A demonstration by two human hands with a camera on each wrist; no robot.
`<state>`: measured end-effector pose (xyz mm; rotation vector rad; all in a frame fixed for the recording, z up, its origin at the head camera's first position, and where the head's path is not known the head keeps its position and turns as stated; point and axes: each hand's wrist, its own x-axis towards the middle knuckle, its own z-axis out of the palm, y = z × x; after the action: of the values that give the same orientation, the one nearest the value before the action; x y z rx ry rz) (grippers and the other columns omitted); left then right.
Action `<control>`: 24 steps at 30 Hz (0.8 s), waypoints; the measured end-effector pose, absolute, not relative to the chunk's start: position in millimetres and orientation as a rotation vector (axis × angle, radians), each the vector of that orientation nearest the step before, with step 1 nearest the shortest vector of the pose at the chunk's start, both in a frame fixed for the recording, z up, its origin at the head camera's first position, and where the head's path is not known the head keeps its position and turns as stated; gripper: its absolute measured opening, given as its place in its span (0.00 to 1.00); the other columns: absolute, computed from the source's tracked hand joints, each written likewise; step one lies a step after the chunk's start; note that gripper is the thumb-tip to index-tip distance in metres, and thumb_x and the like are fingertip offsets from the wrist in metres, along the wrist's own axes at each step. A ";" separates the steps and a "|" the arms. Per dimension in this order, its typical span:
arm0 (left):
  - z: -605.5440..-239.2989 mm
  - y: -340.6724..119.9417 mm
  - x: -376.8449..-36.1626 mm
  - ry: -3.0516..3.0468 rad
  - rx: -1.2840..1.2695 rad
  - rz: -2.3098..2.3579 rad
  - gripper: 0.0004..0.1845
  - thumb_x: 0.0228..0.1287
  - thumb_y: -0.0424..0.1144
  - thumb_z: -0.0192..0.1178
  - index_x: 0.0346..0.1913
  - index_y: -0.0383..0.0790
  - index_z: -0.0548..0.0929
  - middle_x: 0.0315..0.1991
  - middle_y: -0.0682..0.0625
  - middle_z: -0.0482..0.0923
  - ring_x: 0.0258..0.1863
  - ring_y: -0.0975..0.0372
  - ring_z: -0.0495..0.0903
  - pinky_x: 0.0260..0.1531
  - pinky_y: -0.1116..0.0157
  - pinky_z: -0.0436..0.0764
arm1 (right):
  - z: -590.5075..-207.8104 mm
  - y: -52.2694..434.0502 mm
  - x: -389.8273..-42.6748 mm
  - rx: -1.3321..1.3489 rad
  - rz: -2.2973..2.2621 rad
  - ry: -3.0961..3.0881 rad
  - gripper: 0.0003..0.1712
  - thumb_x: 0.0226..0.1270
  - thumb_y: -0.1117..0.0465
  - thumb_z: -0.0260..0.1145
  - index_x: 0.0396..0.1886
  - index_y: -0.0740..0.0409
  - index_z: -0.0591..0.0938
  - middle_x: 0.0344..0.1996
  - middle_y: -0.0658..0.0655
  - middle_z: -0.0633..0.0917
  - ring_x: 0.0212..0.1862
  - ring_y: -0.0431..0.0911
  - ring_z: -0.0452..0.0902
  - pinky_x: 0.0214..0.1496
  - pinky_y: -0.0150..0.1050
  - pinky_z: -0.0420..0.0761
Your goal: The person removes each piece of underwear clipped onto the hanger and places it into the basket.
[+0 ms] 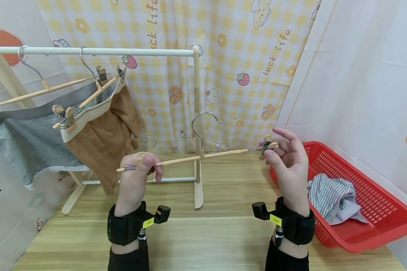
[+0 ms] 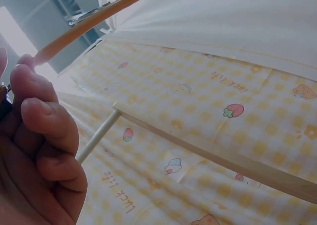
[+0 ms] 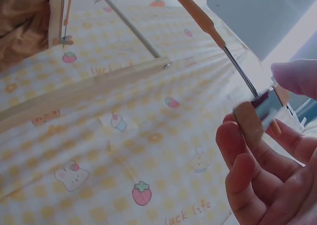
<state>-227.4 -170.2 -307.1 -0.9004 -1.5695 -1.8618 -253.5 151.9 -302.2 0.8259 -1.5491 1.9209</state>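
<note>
The left hand (image 1: pixel 133 180) grips the left end of a clip hanger (image 1: pixel 222 153) above the table (image 1: pixel 203 244); the right hand (image 1: pixel 289 165) pinches its right clip (image 1: pixel 267 144), between brown shorts (image 1: pixel 101 130) and a red basket (image 1: pixel 376 194).

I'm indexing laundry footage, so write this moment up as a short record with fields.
Left hand: grips the clip hanger near one end
Right hand: pinches the clip at the other end
Garment on clip hanger: none
Rack: brown garment and grey garment hang from it
Red basket: right of the rack, striped garment inside
Surface: wooden tabletop
</note>
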 end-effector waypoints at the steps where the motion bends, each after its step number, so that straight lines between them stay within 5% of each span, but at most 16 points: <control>1: -306.9 -170.8 -227.3 -1.555 -0.895 -1.869 0.27 0.71 0.48 0.61 0.18 0.31 0.78 0.16 0.51 0.77 0.12 0.63 0.71 0.18 0.70 0.69 | -302.5 152.4 -254.2 0.803 1.919 -1.538 0.25 0.67 0.75 0.59 0.64 0.64 0.73 0.41 0.61 0.84 0.32 0.47 0.79 0.34 0.31 0.79; 24: -303.6 -181.2 -221.4 -1.150 -0.859 -1.921 0.28 0.73 0.39 0.56 0.14 0.28 0.68 0.11 0.48 0.64 0.11 0.60 0.59 0.12 0.66 0.53 | -305.9 163.0 -260.3 0.672 1.814 -1.590 0.13 0.72 0.69 0.58 0.50 0.73 0.80 0.37 0.61 0.86 0.32 0.47 0.81 0.36 0.33 0.79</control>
<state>-221.4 -181.2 -303.6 -0.8589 -1.1496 -1.9213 -260.3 163.0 -305.9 0.6723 -1.5903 1.8139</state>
